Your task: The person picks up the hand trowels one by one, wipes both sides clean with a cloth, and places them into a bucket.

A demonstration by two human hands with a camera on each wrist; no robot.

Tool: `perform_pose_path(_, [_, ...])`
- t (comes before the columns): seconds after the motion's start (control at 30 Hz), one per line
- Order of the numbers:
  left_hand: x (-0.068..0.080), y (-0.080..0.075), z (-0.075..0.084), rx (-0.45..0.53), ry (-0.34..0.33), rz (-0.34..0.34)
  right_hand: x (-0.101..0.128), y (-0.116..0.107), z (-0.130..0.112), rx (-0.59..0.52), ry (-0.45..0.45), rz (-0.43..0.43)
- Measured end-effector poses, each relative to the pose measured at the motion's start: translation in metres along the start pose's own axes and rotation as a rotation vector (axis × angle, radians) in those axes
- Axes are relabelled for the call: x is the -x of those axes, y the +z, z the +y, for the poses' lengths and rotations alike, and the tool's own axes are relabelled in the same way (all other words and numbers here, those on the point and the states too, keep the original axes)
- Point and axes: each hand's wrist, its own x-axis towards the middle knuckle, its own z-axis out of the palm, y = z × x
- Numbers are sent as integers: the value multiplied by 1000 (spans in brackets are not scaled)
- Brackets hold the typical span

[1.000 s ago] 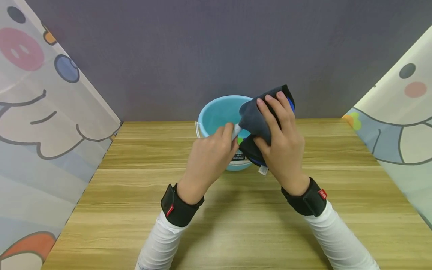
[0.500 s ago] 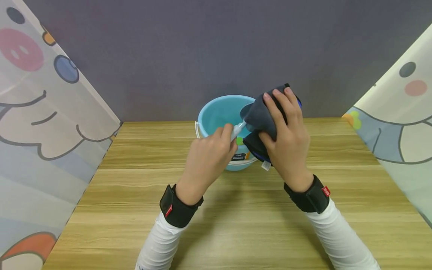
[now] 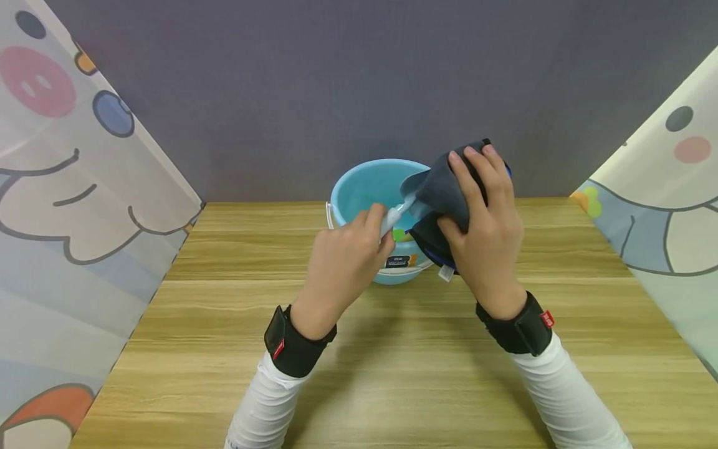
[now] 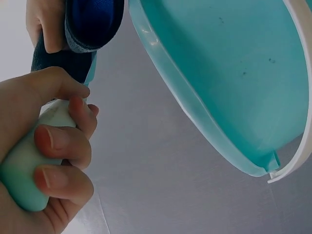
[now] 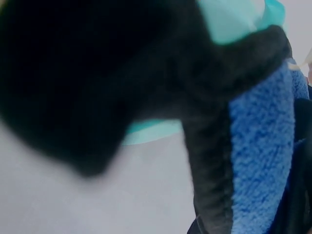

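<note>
My left hand (image 3: 348,255) grips the pale handle (image 3: 392,218) of a light blue tool with a rounded head (image 3: 412,182). In the left wrist view, the fingers wrap round the handle (image 4: 29,165), which fades from white to teal. A thick cleaning cloth (image 3: 449,187), dark grey with black edging and a blue fleecy side, covers most of the tool's head. My right hand (image 3: 488,231) holds this cloth folded over it, thumb below and fingers on top. Blue fleece (image 5: 258,151) shows in the right wrist view. Both hands are in front of and above a light blue bucket (image 3: 364,181).
The bucket stands at the back of a wood-grain table (image 3: 252,312), against a grey wall (image 3: 280,93). Its white handle (image 4: 297,156) hangs at the side. Printed cartoon panels (image 3: 84,218) border the table on the left and right.
My right hand has shifted to the right with the cloth, sliding along the tool, so more of its rounded head shows. My left hand has barely moved.
</note>
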Motion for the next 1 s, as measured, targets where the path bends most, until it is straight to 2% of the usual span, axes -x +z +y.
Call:
perform_pose_path(0.27, [0, 1, -4, 44, -56, 11, -3, -3, 3, 7, 25, -1])
perform_pose_path(0.43, [0, 0, -7, 46, -54, 37, -5, -5, 6, 16, 32, -9])
perform_pose_path(0.6, [0, 0, -10, 77, -63, 15, -6, -7, 8, 13, 49, -4])
perform_pose_path(0.73, [0, 0, -12, 89, -95, -9, -7, -8, 9, -6, 77, 5])
perform_pose_path(1.0, [0, -5, -14, 101, -180, 5, -6, -9, 8, -31, 105, 18])
